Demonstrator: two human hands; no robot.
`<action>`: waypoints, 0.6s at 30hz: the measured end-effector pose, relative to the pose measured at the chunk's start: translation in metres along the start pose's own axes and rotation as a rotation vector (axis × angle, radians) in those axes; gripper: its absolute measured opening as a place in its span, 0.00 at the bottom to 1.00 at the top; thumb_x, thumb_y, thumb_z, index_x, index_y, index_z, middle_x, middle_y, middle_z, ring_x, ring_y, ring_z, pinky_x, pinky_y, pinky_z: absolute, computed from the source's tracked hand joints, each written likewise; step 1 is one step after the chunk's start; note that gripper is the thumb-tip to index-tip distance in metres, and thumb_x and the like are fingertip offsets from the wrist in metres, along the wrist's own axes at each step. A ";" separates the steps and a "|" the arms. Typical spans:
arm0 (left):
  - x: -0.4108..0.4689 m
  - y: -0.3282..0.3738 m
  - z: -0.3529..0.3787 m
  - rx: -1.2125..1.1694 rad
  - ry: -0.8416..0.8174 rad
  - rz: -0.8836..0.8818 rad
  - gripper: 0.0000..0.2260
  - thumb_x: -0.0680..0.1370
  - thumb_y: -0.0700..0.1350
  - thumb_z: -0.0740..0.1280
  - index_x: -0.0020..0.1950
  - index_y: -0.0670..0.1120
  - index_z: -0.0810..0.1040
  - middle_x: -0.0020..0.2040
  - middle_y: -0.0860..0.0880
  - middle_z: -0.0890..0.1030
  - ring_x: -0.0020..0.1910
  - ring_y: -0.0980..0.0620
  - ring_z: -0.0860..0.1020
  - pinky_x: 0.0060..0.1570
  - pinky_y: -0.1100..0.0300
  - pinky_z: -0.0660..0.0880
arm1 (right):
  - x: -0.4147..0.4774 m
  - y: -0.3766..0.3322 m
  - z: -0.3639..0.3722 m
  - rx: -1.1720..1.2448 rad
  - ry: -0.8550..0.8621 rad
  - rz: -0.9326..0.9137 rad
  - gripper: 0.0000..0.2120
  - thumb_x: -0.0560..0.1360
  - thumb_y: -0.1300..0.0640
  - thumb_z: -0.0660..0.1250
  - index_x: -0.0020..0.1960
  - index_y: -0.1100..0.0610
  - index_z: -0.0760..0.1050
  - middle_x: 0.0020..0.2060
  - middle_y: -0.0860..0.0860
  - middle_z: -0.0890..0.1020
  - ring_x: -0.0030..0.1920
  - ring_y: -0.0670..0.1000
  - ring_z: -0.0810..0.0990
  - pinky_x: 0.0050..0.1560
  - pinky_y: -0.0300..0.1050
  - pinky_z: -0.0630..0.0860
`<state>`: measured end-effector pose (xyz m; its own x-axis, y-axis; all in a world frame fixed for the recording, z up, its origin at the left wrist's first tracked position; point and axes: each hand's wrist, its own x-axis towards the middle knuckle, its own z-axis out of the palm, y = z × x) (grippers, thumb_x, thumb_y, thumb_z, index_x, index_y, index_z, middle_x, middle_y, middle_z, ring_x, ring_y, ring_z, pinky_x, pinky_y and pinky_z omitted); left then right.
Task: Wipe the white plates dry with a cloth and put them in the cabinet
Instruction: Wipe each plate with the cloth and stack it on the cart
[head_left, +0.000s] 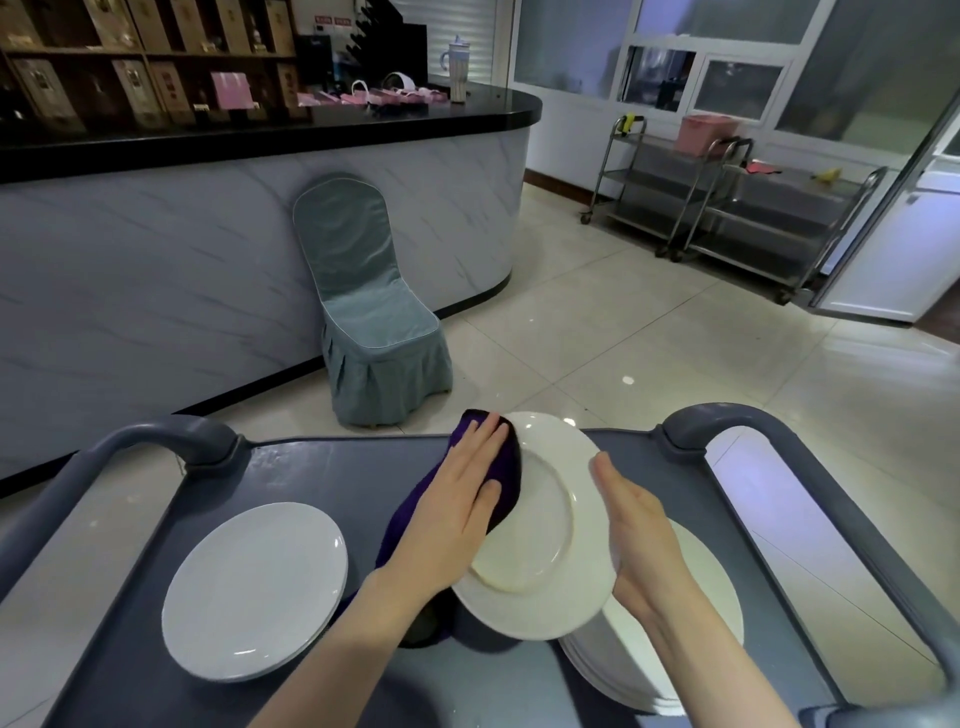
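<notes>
A white plate (550, 525) is held tilted on edge above the grey cart. My right hand (636, 530) supports its right rim, fingers wrapped behind it. My left hand (454, 499) lies flat with straight fingers on a purple cloth (506, 467), pressing it against the plate's left side. The cloth hangs down under my left wrist. A single white plate (254, 590) lies on the cart at the left. Under my right hand stands a stack of white plates (691, 613). No cabinet can be made out.
The grey cart top (337, 467) has raised handles at the left (171, 436) and right (737, 423). Beyond it stand a covered blue-grey chair (369, 312) against a marble-fronted counter (156, 249), and steel trolleys (727, 208) at the far right.
</notes>
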<state>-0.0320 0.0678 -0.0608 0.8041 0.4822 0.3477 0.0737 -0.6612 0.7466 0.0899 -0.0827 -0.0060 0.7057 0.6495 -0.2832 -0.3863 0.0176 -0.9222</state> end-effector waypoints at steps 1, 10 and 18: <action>-0.007 -0.005 0.001 -0.050 0.022 -0.043 0.28 0.83 0.41 0.56 0.78 0.64 0.53 0.78 0.67 0.52 0.78 0.64 0.49 0.77 0.63 0.49 | 0.001 -0.002 -0.003 0.018 0.016 -0.007 0.17 0.76 0.44 0.67 0.51 0.56 0.86 0.52 0.58 0.86 0.52 0.57 0.86 0.46 0.49 0.82; -0.014 0.002 0.016 -0.127 0.081 -0.110 0.30 0.81 0.42 0.54 0.76 0.68 0.51 0.77 0.69 0.51 0.78 0.63 0.48 0.75 0.68 0.46 | 0.006 0.002 -0.007 0.040 -0.031 -0.004 0.21 0.77 0.43 0.66 0.56 0.59 0.84 0.54 0.59 0.85 0.55 0.58 0.85 0.49 0.50 0.81; -0.020 -0.001 0.014 -0.091 0.107 -0.104 0.31 0.83 0.36 0.56 0.77 0.64 0.52 0.78 0.67 0.52 0.78 0.64 0.51 0.75 0.68 0.49 | 0.026 -0.006 -0.014 0.236 0.044 0.007 0.21 0.77 0.42 0.68 0.57 0.58 0.84 0.57 0.57 0.85 0.57 0.58 0.84 0.56 0.55 0.79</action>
<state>-0.0402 0.0513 -0.0766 0.7275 0.6065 0.3209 0.0956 -0.5527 0.8279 0.1188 -0.0770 -0.0120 0.7255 0.6167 -0.3057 -0.5162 0.1937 -0.8343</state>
